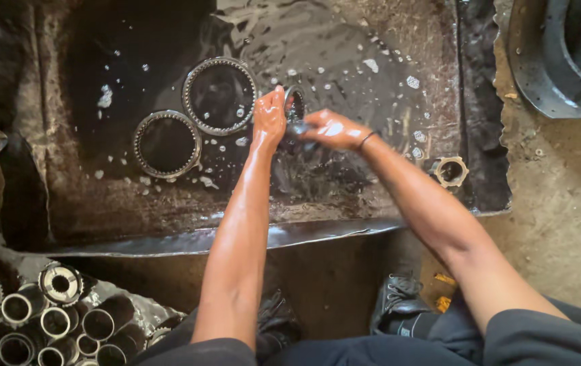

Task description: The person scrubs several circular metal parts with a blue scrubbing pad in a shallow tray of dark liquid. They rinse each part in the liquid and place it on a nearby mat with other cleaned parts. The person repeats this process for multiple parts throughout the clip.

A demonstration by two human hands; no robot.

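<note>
wash tray (168,217): shallow, dark liquid, so parts lie soaking | two toothed rings (219,95) (166,144): flat in liquid, left of hands | left hand (269,116), right hand (331,129): both closed on small ring part (296,105), mid-tray, low over liquid | splined collar (451,171): right edge, apart

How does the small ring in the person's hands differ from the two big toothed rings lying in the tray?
The small ring is held up between the left hand and right hand, tilted on edge; the two big toothed rings lie flat in the dark liquid of the tray, untouched. It is far smaller across than they are. All are wet metal rings.
</note>
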